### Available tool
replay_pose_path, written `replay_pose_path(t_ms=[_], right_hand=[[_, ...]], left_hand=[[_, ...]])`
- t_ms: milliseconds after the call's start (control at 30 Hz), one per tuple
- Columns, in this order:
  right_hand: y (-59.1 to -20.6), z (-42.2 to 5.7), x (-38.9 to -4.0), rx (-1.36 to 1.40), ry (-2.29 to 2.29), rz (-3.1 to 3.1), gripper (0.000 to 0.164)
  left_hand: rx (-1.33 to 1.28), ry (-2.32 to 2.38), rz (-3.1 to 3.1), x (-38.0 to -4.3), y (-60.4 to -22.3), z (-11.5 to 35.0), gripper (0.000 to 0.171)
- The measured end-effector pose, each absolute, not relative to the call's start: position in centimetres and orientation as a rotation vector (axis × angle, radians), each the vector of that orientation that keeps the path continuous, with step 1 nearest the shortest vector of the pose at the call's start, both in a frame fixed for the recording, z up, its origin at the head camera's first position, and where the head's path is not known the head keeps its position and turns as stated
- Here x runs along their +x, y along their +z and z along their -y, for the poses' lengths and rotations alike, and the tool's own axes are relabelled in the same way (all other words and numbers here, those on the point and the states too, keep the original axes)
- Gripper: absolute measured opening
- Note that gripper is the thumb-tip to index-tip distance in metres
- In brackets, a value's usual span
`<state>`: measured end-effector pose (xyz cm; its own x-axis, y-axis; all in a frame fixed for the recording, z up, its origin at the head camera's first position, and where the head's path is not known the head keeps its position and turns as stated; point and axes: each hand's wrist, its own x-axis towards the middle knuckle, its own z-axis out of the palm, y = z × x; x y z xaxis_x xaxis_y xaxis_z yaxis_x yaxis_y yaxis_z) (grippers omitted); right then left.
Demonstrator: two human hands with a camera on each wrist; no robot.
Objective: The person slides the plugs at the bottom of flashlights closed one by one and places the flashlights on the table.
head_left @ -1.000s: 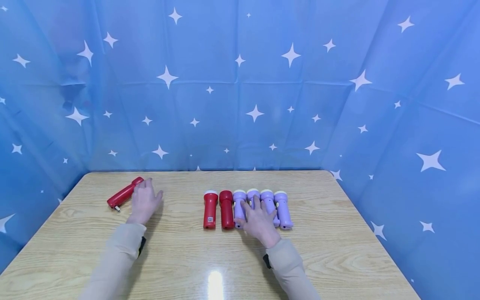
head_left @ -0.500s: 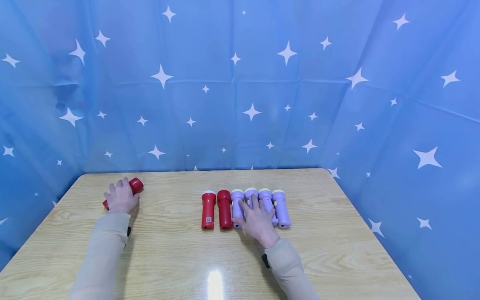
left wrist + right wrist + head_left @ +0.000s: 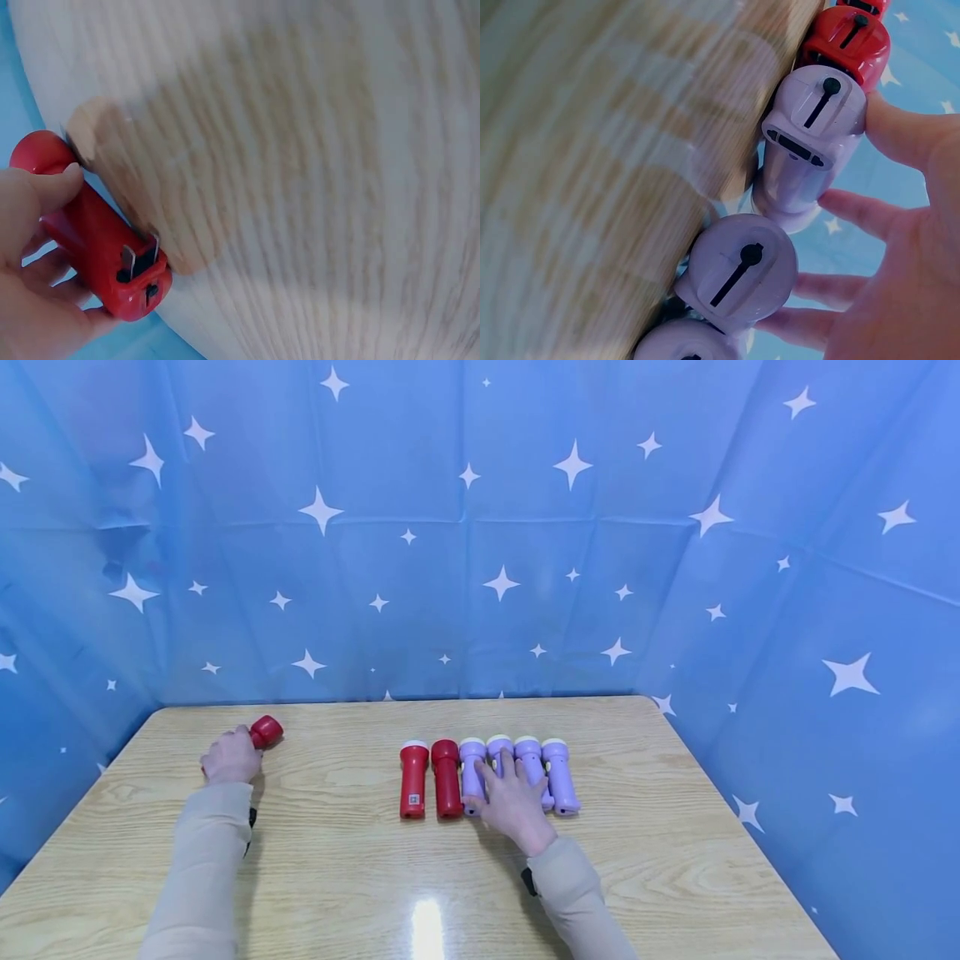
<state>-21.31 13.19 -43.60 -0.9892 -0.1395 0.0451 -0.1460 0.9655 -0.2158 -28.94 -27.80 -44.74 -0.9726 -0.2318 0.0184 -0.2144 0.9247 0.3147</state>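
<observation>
At the far left of the table my left hand (image 3: pixel 232 757) grips a red flashlight (image 3: pixel 267 732), its head sticking out past the fingers. The left wrist view shows the thumb across the body of this red flashlight (image 3: pixel 97 232); two metal plug prongs (image 3: pixel 142 256) stand out near its tail. My right hand (image 3: pixel 515 802) rests with spread fingers over a row of several purple flashlights (image 3: pixel 562 777). Seen from the right wrist, thumb and index finger touch the sides of one purple flashlight (image 3: pixel 795 180), and other fingers touch its neighbour (image 3: pixel 742 270).
Two more red flashlights, one with a white rim (image 3: pixel 413 781) and one all red (image 3: pixel 447 781), lie left of the purple ones in the same row. A wooden table (image 3: pixel 337 860) bears everything. Behind it hangs a blue curtain (image 3: pixel 420 568) with white stars.
My left hand has moved left onto the red flashlight and taken hold of it. The right hand stays on the purple flashlights. The head view has shifted slightly.
</observation>
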Motion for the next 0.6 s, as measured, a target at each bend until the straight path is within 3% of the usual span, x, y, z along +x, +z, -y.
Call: replay_pose_path(t_ms=[600], right_hand=[[-43.82, -13.06, -21.31, 0.233, 0.322, 3.072, 0.062]], left_hand=[[0.299, -0.515, 3.096, -28.93, -43.99, 28.52, 0.053]])
